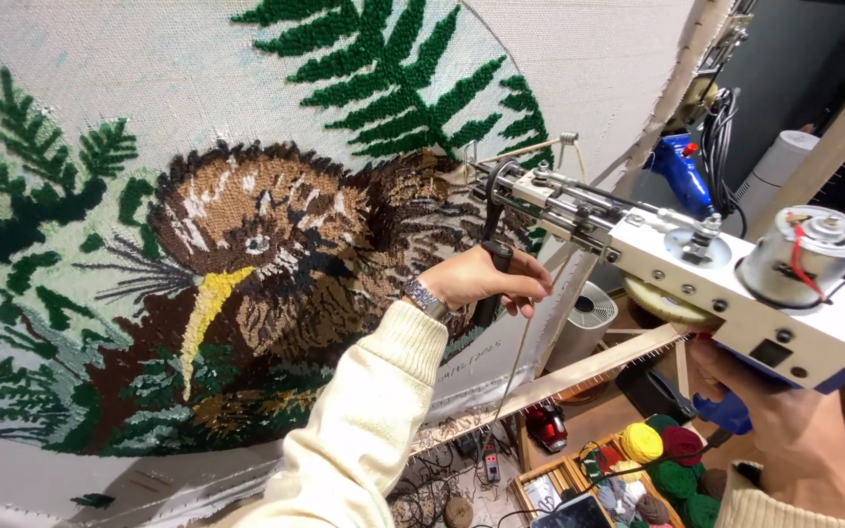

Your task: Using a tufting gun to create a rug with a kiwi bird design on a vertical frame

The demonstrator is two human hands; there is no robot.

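Tufting gun [677,259], white-bodied with a bare motor at the rear, points its needle at the brown bird on the stretched cloth [80,59]; left hand [486,279] has fingers wrapped round the front handle, right hand [794,430] grips the blue rear grip. A tilted needle could tear the backing (yarn may snag too). Below, yarn balls [662,460] fill a wooden crate amid floor cables.
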